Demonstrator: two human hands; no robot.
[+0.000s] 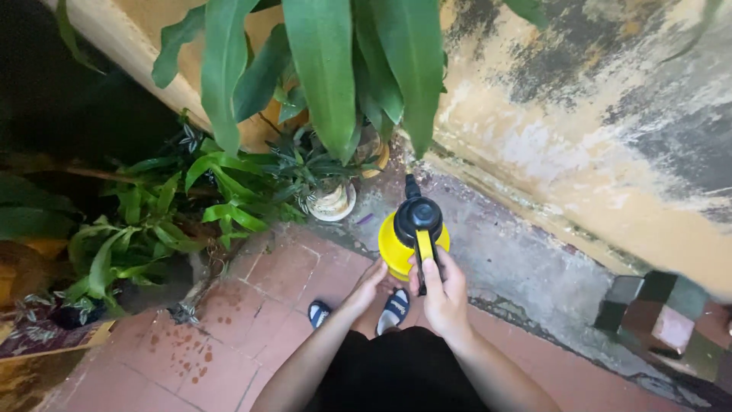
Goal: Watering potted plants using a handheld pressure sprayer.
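A yellow spray bottle (393, 244) with a black pump head and a nozzle pointing away from me is held in front of me. My right hand (442, 294) grips its handle, thumb lying along the yellow trigger strip. My left hand (367, 284) rests against the bottle's lower left side, fingers together. The nozzle points toward a small pale pot (333, 203) with a spiky green plant at the foot of the wall.
Large green leaves (328, 69) hang overhead. Leafy plants (145, 229) crowd the left side. A stained yellow wall (595, 130) runs along the right. Red floor tiles (229, 336) show wet spots. My sandalled feet (393, 309) stand below. Coloured blocks (663, 324) sit at the right.
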